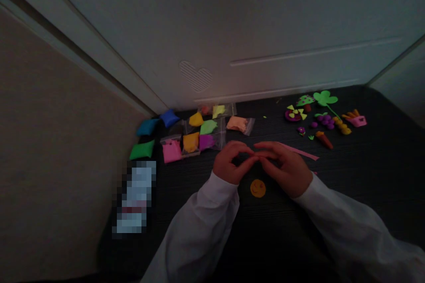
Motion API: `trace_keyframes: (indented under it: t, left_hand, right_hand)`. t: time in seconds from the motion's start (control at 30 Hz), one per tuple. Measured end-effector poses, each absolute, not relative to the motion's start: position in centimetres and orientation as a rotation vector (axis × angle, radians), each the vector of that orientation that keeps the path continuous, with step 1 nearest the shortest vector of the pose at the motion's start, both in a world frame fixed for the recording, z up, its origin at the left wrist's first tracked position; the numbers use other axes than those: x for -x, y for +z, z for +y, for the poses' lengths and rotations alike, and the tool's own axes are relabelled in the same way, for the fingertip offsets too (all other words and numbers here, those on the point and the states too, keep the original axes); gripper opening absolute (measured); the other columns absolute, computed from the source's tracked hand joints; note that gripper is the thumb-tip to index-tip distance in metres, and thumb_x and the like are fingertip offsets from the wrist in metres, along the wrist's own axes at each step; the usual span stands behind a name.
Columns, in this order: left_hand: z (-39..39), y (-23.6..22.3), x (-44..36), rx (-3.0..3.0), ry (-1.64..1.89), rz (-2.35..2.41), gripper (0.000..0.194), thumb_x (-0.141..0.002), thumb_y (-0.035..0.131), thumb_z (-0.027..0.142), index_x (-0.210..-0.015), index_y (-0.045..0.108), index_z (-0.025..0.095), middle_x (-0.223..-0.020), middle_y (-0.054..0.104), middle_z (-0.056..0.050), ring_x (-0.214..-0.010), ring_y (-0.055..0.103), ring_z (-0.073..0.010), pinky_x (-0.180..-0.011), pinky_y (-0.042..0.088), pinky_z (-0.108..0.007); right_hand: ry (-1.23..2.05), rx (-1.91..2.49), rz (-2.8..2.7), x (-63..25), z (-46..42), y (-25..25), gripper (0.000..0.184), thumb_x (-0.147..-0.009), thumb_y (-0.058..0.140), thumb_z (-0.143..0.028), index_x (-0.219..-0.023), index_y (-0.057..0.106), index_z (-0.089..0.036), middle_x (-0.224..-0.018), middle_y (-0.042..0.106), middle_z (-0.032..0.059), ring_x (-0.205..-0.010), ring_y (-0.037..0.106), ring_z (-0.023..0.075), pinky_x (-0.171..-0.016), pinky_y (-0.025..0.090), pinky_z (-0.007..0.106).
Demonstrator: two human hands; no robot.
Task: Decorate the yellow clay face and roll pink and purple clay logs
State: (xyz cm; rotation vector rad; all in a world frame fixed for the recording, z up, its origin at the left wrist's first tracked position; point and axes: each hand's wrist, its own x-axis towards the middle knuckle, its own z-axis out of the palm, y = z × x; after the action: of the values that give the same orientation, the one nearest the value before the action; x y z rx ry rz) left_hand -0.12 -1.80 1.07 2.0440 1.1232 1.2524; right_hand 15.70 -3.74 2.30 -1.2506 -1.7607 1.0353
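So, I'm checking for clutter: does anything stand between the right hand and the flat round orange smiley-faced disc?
Nothing visible does: only dark striped tabletop shows between the right hand and the orange disc. The thin pink strip lies beyond the hand.

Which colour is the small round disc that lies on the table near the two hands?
The disc is orange-yellow with darker marks; the head view shows it.

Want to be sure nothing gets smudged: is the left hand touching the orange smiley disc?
Apart. The head view shows a strip of dark tabletop between the left hand and the orange smiley disc.
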Motion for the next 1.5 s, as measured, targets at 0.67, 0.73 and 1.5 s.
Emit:
trace_keyframes:
  t: [0.67,0.73,1.5]
  left_hand:
    - [-1.4,0.6,0.6,-2.015,1.268,1.141,0.015,-0.063,0.066,0.023,-0.073,0.056,0.017,-0.079,0.056,-0.002,-0.072,0.053,-0.0103,-0.055,0.043,-0.021]
    - [-1.3,0.7,0.7,-2.081,1.289,1.150,0.011,-0.063,0.066,0.021,-0.071,0.060,0.016,-0.079,0.057,-0.003,-0.074,0.055,-0.0103,-0.059,0.045,-0.022]
    - [-0.7,0.2,1.1,-0.875,1.095,0.922,0.018,-0.059,0.069,0.028,-0.074,0.059,0.027,-0.068,0.063,0.008,-0.069,0.059,-0.0063,-0.064,0.048,-0.021]
  right_hand:
    - [1.121,1.214,-1.801,-15.9,-4.5,3.3,0.040,-0.079,0.045,-0.017,-0.118,0.038,-0.026,-0.102,0.062,-0.0018,-0.092,0.057,0.0110,-0.081,0.044,0.026]
    - [1.180,1.195,-1.738,-15.8,-4.5,3.0,0.040,-0.079,0.045,-0.017,-0.118,0.038,-0.027,-0.103,0.062,-0.0011,-0.092,0.057,0.0112,-0.082,0.044,0.027]
    - [1.345,1.150,-1.230,-15.5,-3.0,3.0,0.013,-0.074,0.051,-0.014,-0.085,0.056,-0.017,-0.076,0.063,-0.0012,-0.072,0.060,0.0089,-0.067,0.049,0.023]
